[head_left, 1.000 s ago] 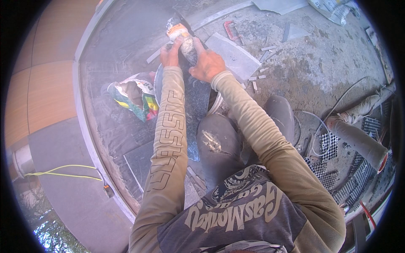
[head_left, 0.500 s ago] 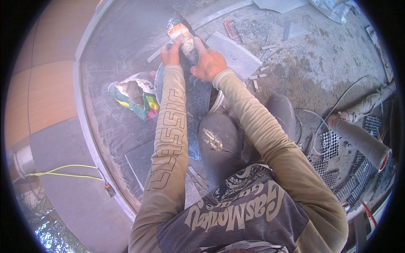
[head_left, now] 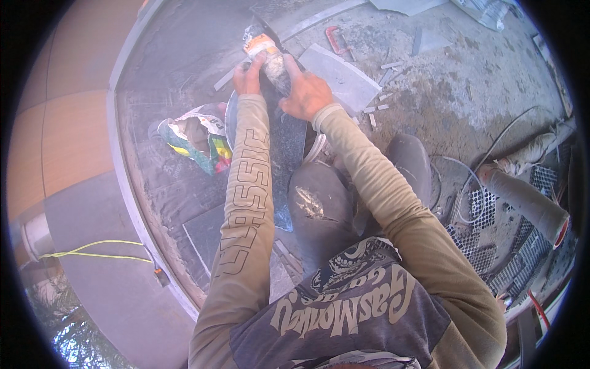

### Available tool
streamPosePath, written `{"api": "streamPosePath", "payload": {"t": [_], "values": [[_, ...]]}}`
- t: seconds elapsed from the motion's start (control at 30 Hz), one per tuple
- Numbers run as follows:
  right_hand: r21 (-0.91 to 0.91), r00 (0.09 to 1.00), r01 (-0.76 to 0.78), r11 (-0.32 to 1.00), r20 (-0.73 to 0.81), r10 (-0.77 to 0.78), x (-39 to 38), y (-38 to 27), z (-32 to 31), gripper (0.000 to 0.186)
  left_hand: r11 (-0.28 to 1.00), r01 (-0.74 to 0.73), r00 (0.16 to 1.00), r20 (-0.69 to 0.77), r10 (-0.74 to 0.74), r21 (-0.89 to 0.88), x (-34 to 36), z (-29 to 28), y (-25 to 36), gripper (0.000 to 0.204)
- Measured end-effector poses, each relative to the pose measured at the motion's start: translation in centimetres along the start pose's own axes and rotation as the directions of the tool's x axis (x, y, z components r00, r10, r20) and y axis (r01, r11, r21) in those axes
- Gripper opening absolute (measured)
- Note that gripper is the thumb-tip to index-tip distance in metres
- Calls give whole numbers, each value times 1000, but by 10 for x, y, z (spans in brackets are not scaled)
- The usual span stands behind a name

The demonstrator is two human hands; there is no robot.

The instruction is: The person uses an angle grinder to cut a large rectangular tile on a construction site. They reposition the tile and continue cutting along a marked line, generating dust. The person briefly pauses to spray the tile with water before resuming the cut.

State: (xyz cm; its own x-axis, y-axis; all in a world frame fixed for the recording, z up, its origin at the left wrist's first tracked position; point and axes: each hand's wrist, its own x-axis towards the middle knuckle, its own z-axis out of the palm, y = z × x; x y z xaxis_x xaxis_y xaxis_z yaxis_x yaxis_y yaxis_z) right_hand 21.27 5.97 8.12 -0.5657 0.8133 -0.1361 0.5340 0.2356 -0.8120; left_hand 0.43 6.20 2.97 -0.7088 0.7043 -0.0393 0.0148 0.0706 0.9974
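My left hand (head_left: 249, 79) and my right hand (head_left: 306, 92) both grip a dusty orange-and-grey power tool (head_left: 265, 50), which looks like an angle grinder, its far end partly hidden. Beneath it a dark slab (head_left: 284, 144) rests on something pale and rounded, perhaps a bucket, mostly hidden by my arms and knee (head_left: 316, 203). Pale dust hazes the area around the tool. Left of my left forearm lies a torn white, green and yellow sack (head_left: 193, 138).
A light sheet (head_left: 344, 77), a red C-clamp (head_left: 336, 42) and small offcuts (head_left: 384, 77) lie ahead to the right. A grey pipe (head_left: 528, 206), perforated sheets (head_left: 482, 209) and loose cables sit at the right. A pale curved edging (head_left: 121, 166) and a yellow cord (head_left: 107, 242) are at the left.
My right hand has shifted very slightly to the right, still on the tool, and the dust haze around the work looks a little thicker. Otherwise little differs.
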Motion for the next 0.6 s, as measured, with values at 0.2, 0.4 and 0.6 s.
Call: {"api": "streamPosePath", "payload": {"t": [0.2,0.4,0.6], "values": [[10,1000,-10,1000,21,9,-4,-2,-2,102,998,-21,1000,7,21,53,3,-6,-6,54],[6,999,-37,999,-3,37,-2,-6,4,102,998,-29,1000,1,29,59,7,-9,-9,55],[-10,999,-43,999,14,43,13,-10,-2,105,998,0,1000,-21,-1,-59,0,1,-6,57]]}}
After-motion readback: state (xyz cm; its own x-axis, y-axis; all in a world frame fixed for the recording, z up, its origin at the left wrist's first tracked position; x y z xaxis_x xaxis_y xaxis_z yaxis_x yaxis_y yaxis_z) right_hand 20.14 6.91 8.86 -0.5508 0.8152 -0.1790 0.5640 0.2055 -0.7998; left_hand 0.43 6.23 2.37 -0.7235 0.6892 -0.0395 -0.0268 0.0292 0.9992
